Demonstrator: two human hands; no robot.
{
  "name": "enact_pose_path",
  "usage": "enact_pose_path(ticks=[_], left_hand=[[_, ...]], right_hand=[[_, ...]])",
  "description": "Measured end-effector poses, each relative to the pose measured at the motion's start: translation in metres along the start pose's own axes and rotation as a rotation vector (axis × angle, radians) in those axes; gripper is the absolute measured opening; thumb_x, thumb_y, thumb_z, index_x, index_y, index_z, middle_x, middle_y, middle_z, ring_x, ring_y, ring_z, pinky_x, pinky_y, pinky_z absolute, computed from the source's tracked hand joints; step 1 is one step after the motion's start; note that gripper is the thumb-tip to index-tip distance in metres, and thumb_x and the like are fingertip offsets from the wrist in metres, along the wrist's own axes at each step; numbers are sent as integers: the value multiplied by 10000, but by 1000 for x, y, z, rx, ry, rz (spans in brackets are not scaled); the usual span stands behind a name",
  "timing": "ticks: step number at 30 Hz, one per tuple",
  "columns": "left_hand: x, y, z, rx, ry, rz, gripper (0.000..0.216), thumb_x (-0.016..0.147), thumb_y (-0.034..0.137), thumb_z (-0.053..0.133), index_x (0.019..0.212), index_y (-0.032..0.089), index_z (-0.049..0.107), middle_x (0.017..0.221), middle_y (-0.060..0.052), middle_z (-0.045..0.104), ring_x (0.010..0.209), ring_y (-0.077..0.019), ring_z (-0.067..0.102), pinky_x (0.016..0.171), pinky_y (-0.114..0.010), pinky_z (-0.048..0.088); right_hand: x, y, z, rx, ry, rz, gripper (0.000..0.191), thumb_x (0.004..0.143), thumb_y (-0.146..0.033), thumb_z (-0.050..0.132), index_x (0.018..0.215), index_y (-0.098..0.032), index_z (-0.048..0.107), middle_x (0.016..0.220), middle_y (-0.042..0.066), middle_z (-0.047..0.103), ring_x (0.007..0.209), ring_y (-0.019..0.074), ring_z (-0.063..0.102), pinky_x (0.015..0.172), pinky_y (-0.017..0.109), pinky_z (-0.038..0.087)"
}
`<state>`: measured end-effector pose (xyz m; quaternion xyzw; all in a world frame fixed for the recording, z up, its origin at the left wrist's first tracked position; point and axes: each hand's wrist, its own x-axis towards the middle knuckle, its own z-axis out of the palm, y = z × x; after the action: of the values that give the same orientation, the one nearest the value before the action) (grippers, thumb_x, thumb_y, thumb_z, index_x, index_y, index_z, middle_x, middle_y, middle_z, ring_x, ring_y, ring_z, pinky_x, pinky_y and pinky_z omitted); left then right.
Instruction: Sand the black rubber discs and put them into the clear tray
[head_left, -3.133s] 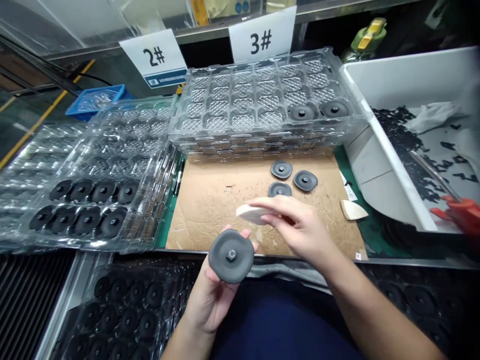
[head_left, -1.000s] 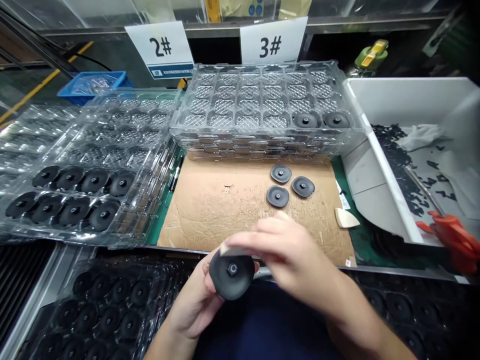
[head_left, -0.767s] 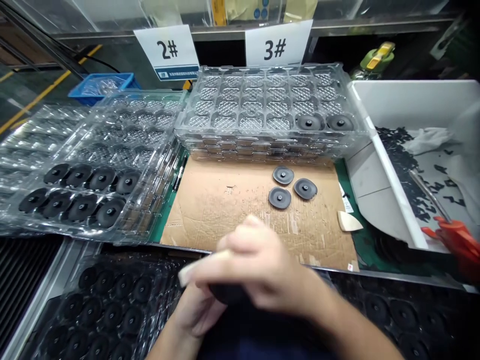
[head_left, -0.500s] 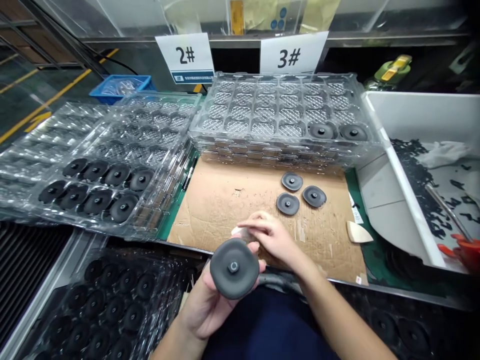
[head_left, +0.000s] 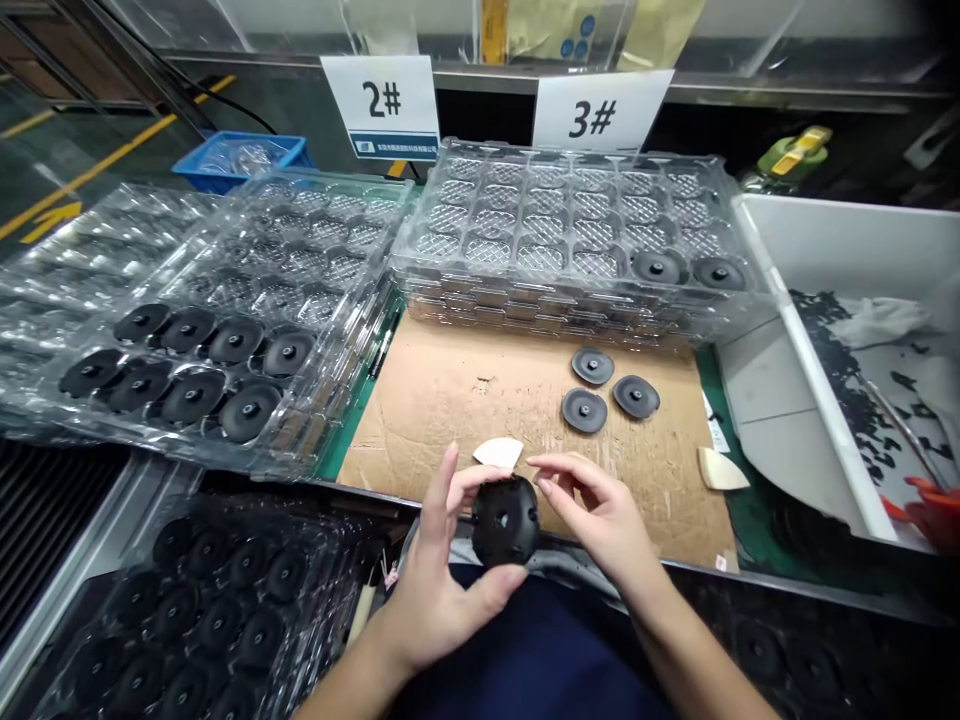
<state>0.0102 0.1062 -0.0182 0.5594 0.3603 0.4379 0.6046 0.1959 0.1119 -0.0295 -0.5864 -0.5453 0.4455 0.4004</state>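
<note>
My left hand grips a round black plastic disc by its edges, thumb below and fingers above. The disc's glossy hollow underside faces me. Beside its right edge is my right hand, thumb and index finger pointing at the disc with a small gap between them and nothing visible in them. Just beyond the disc, a white wedge-shaped pad lies on the cardboard sheet. Three matte black discs rest farther back on the cardboard, hub side up.
Stacked clear trays stand behind the cardboard, two discs in the top one. Another clear tray with several discs is at left. A white bin with black scraps stands at right, near a second wedge pad. Lower left, more discs fill a tray.
My left hand has turned the disc over from its matte hub side to its hollow underside. My right hand has moved off the white wedge pad toward the disc, leaving the pad on the cardboard.
</note>
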Motion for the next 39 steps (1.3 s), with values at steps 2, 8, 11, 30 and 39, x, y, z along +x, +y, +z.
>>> enact_pose_path(ticks=[2, 8, 11, 30, 39], left_hand=[[0, -4, -1, 249, -15, 134, 997, 726, 147, 651, 1377, 385, -67, 1237, -77, 481, 1159, -251, 463, 975, -487, 377], [-2, -2, -8, 364, -48, 200, 1041, 704, 129, 667, 1381, 310, -103, 1189, -100, 500, 1095, -223, 508, 919, -415, 445], [-6, 3, -13, 376, -82, 94, 894, 725, 266, 664, 1385, 286, 62, 1188, -82, 488, 1084, -204, 507, 956, -369, 408], [0, 7, -5, 79, -206, -207, 976, 615, 387, 747, 1351, 392, 107, 1224, -38, 543, 1138, -235, 482, 979, -389, 327], [13, 0, -1, 131, -232, -614, 401, 603, 507, 697, 537, 131, 575, 510, 32, 501, 518, -98, 449, 510, -218, 332]], right_hand=[[-7, -2, 5, 89, 71, 14, 217, 830, -239, 563, 1042, -264, 602, 870, 1, 606, 739, 113, 532, 667, 226, 431], [-11, -31, 3, 369, -257, 125, 263, 813, -260, 611, 1072, -267, 567, 782, -22, 583, 664, 79, 486, 612, 196, 390], [-3, -40, -6, 325, -491, 208, 115, 787, -278, 642, 844, -179, 627, 709, -18, 567, 583, 59, 422, 544, 192, 334], [-22, -32, -17, 597, -419, 381, 86, 684, -183, 727, 723, -167, 652, 713, 0, 677, 676, 89, 625, 653, 188, 476], [15, 24, -17, -109, -131, 66, 201, 845, -245, 443, 885, -166, 623, 787, 53, 603, 642, 144, 571, 555, 251, 437]])
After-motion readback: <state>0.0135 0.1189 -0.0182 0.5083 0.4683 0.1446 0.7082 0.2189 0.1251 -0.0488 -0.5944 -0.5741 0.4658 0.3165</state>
